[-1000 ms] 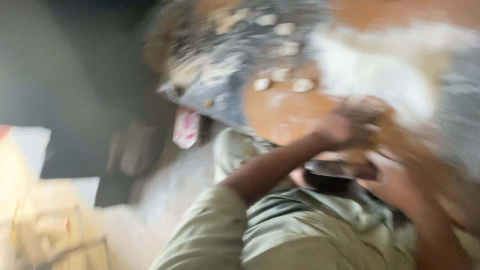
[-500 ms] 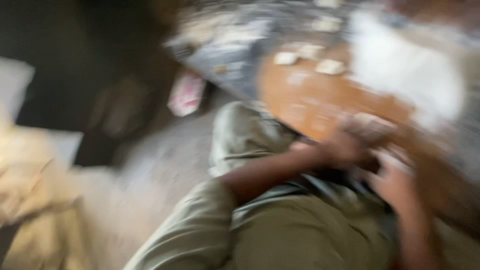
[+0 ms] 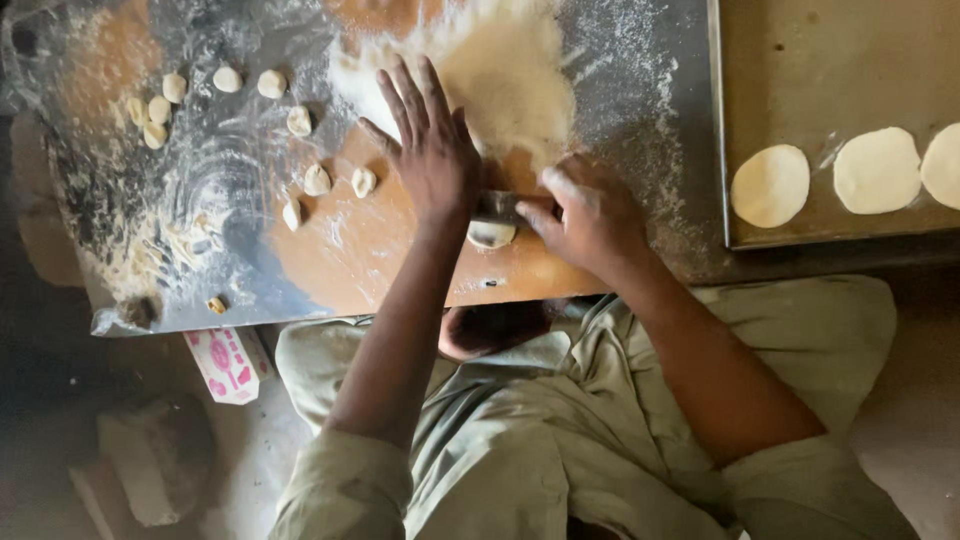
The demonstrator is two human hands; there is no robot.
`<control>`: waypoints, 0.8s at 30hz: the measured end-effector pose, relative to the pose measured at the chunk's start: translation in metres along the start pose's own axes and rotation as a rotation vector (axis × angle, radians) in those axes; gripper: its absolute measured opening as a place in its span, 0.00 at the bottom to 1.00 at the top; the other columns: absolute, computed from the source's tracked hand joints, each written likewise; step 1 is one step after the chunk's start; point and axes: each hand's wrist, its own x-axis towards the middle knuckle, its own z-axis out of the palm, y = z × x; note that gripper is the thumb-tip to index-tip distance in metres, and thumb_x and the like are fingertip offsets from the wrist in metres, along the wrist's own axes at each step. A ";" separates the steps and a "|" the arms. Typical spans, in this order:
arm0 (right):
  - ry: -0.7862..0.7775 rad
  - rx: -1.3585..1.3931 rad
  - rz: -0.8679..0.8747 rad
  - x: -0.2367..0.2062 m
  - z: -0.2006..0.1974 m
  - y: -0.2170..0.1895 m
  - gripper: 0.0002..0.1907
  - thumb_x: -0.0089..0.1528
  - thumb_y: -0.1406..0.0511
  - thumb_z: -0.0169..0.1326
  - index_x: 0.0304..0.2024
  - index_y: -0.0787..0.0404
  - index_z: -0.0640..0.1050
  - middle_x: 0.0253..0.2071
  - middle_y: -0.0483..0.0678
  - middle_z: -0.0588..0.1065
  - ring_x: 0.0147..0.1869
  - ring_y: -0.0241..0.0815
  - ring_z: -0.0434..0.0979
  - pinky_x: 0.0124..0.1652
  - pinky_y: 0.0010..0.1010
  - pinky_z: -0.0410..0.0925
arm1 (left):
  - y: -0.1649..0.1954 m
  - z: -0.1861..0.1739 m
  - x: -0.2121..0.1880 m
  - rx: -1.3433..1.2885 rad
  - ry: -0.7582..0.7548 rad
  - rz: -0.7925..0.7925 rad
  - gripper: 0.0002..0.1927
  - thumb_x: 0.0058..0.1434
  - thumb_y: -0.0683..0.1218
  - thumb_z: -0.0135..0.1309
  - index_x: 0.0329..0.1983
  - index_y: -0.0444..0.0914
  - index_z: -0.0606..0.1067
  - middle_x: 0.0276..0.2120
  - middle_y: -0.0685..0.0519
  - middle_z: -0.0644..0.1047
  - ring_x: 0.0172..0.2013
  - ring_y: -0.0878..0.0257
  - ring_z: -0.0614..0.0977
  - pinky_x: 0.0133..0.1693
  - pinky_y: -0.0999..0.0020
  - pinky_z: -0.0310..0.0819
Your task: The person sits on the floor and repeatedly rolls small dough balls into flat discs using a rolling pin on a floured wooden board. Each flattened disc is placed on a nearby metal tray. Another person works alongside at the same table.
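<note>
Head view: our left hand (image 3: 432,150) lies flat, fingers spread, on the rolling pin (image 3: 497,206); right hand (image 3: 590,215) grips it over the dough ball (image 3: 491,234) near the board (image 3: 350,250)'s front edge.

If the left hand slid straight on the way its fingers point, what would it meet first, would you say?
Most likely the flour pile: the left hand lies flat on the board, fingers aimed up and away from the person, with their tips already at the pile's near edge.

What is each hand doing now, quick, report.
Left hand: open, flat on the rolling pin.
Right hand: fingers curled on the pin, above the dough piece.
</note>
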 end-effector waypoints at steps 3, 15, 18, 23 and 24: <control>-0.400 0.021 0.198 -0.011 -0.009 -0.015 0.20 0.62 0.52 0.65 0.44 0.60 0.78 0.41 0.52 0.77 0.36 0.50 0.79 0.34 0.44 0.73 | -0.013 -0.003 -0.046 -0.089 0.129 0.057 0.28 0.75 0.50 0.41 0.78 0.43 0.58 0.79 0.47 0.56 0.80 0.47 0.48 0.75 0.36 0.29; -0.525 0.106 -0.054 -0.046 -0.027 -0.049 0.24 0.49 0.64 0.67 0.45 0.66 0.76 0.46 0.57 0.76 0.49 0.58 0.80 0.48 0.49 0.72 | -0.023 -0.024 -0.095 -0.446 0.097 0.213 0.05 0.59 0.43 0.61 0.38 0.41 0.80 0.60 0.48 0.78 0.65 0.47 0.75 0.66 0.55 0.65; -0.411 0.165 -0.054 -0.043 -0.029 -0.052 0.21 0.49 0.66 0.65 0.43 0.66 0.76 0.47 0.57 0.76 0.50 0.60 0.79 0.48 0.48 0.72 | -0.046 -0.037 -0.096 -0.423 0.142 0.150 0.05 0.52 0.39 0.63 0.32 0.38 0.79 0.59 0.41 0.77 0.63 0.41 0.73 0.61 0.52 0.69; -0.247 0.142 0.067 -0.019 -0.025 -0.064 0.20 0.53 0.61 0.65 0.41 0.66 0.76 0.43 0.59 0.76 0.46 0.59 0.79 0.45 0.47 0.72 | -0.037 -0.049 -0.052 -0.366 0.195 0.097 0.02 0.60 0.41 0.58 0.33 0.38 0.77 0.47 0.46 0.81 0.56 0.46 0.79 0.59 0.52 0.72; -0.271 0.164 0.120 -0.015 -0.023 -0.066 0.20 0.56 0.59 0.65 0.41 0.66 0.76 0.41 0.58 0.76 0.46 0.58 0.80 0.45 0.47 0.72 | -0.031 -0.045 -0.039 -0.343 0.260 0.089 0.02 0.62 0.41 0.55 0.34 0.38 0.77 0.47 0.46 0.81 0.55 0.47 0.79 0.60 0.52 0.72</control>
